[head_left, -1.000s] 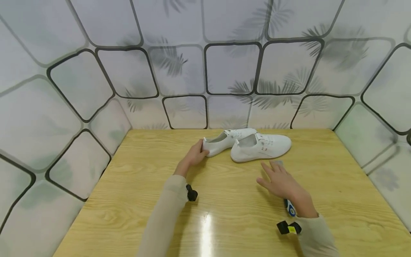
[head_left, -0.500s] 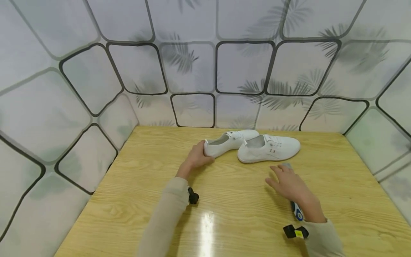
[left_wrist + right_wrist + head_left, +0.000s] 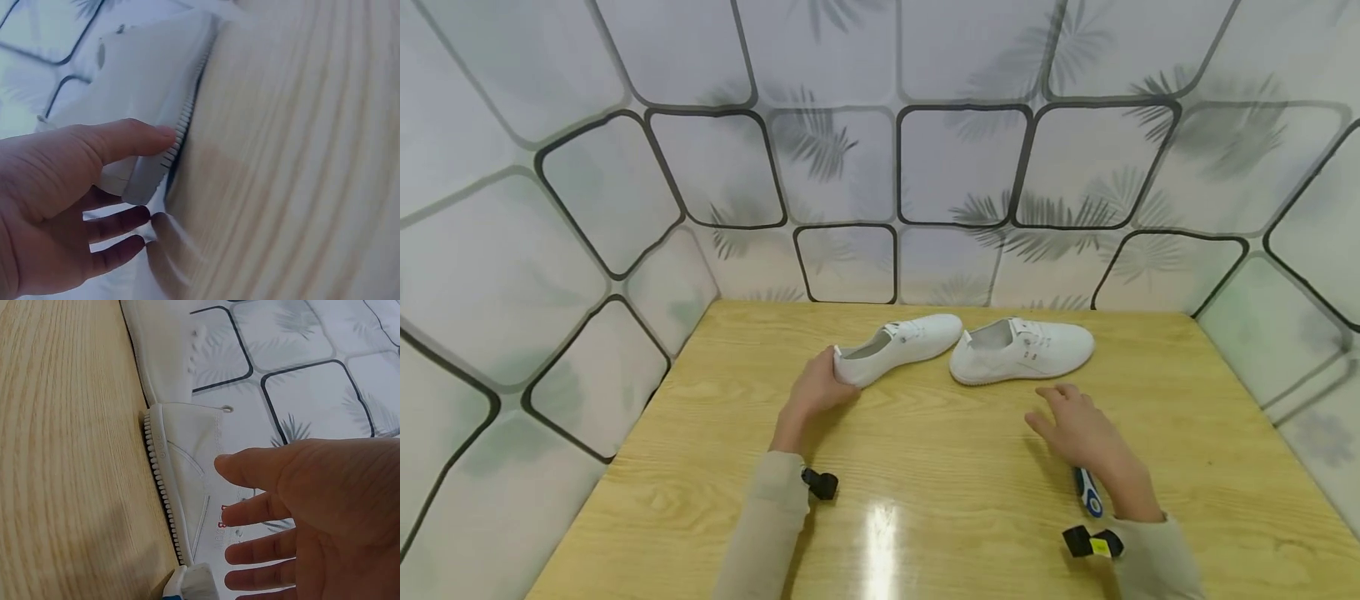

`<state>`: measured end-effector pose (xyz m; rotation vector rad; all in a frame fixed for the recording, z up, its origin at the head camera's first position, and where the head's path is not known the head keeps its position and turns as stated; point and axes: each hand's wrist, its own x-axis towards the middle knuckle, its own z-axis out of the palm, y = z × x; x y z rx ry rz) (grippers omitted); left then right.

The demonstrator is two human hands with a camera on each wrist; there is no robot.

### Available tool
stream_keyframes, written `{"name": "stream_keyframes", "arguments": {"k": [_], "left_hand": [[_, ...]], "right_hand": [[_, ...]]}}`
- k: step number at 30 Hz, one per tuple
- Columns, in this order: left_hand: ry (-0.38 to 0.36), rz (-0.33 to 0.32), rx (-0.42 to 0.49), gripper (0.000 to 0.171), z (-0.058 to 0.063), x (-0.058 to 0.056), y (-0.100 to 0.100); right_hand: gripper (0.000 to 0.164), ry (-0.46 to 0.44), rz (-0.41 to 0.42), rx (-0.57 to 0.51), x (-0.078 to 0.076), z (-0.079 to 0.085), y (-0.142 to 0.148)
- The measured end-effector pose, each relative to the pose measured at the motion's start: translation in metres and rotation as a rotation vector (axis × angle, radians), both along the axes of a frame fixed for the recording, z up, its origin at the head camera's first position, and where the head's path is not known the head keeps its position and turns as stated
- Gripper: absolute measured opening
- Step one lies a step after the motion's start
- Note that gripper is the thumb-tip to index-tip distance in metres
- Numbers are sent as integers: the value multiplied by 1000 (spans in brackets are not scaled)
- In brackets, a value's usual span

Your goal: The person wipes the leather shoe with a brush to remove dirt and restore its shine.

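Note:
My left hand (image 3: 817, 387) grips the heel of a white lace-up shoe (image 3: 901, 348) on the wooden table. In the left wrist view the thumb presses the side of the sole and the other fingers curl behind the heel. To the right sits a second white shoe (image 3: 1022, 352), its toe pointing right. Just in front of it, my right hand (image 3: 1086, 433) hovers with fingers spread, holding nothing. Beneath that hand lies a slim object with a blue and white handle (image 3: 1087, 493); its pale end (image 3: 201, 582) shows in the right wrist view, its kind unclear.
The wooden table (image 3: 925, 467) reaches back to a patterned wall covering (image 3: 962, 167), which also closes in the left and right sides. A small black camera is strapped at each wrist. Light glares off the table's front middle.
My left hand has drawn its shoe left and toward me, out from behind the second shoe. The right hand stays over the slim object. The head view has shifted slightly.

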<state>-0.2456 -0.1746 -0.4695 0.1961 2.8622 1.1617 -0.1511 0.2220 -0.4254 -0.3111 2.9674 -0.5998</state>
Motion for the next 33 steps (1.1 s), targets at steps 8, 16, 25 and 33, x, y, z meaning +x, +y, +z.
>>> {"name": "stream_keyframes", "arguments": {"k": [8,16,25,33], "left_hand": [[-68,37,39,64,6,24,-43],[-75,-76,-11,70,13,33,-74],[-104,-200,100,66,9,46,-108],[-120,-251,122,69,10,45,-107]], "right_hand": [[56,-16,8,-35,-3,7,9],[60,-61,-16,-66,-3,7,20],[58,-49,-11,-69,0,2,22],[59,-49,-14,-78,-2,2,28]]}}
